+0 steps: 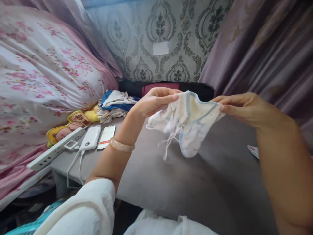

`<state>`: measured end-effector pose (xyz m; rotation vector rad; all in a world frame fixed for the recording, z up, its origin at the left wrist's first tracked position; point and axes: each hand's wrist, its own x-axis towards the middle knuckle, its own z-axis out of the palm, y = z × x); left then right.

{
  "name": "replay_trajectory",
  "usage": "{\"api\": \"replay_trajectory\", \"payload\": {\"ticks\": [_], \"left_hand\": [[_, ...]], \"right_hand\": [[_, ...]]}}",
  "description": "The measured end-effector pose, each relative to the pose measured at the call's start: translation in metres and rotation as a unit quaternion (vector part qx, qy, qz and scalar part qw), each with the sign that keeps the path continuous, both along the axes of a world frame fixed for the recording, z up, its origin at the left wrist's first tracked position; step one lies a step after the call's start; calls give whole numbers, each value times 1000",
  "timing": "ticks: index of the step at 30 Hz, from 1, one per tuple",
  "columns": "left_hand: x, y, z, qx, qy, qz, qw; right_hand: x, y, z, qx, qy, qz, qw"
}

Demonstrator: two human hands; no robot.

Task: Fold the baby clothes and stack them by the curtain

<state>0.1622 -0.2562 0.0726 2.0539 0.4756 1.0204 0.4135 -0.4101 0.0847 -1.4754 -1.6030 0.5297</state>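
Note:
A small white baby shirt (194, 133) with pale blue edging and thin white ties hangs in the air over the grey surface. My left hand (156, 101) pinches its left upper edge between thumb and fingers. The opposite corner is gripped by my right hand (241, 107), thumb below and fingers on top. Between my hands the cloth sags in folds, and the ties (168, 143) dangle under it. A pale bangle (121, 145) circles my left wrist.
Folded clothes (114, 104) are piled at the back left. Nearby lie a yellow cartoon cushion (70, 127), a power strip (57, 148), a white power bank (91, 138) with cables, and a phone (107, 137). Purple curtains (244, 49) hang at right. A small cloth piece (253, 151) lies by my right forearm.

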Motion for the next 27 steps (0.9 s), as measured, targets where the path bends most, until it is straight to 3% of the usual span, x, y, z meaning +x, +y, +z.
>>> {"api": "replay_trajectory", "payload": {"ticks": [4, 9, 14, 17, 22, 27], "left_hand": [[-2, 2, 1, -26, 10, 8, 1000], [-7, 7, 3, -64, 9, -63, 996], [0, 11, -3, -53, 31, -5, 998], [11, 12, -9, -52, 9, 8, 999], [32, 23, -18, 23, -73, 121, 990], [43, 22, -22, 171, -91, 253, 948]], "right_hand": [[4, 2, -2, 29, -65, -75, 995], [7, -3, -1, -35, -30, 20, 999], [17, 12, -11, 64, -26, -93, 993], [18, 23, -20, 119, -44, -117, 985], [9, 33, -24, 205, -137, -206, 947], [1, 38, -26, 291, -234, -271, 887]]}}
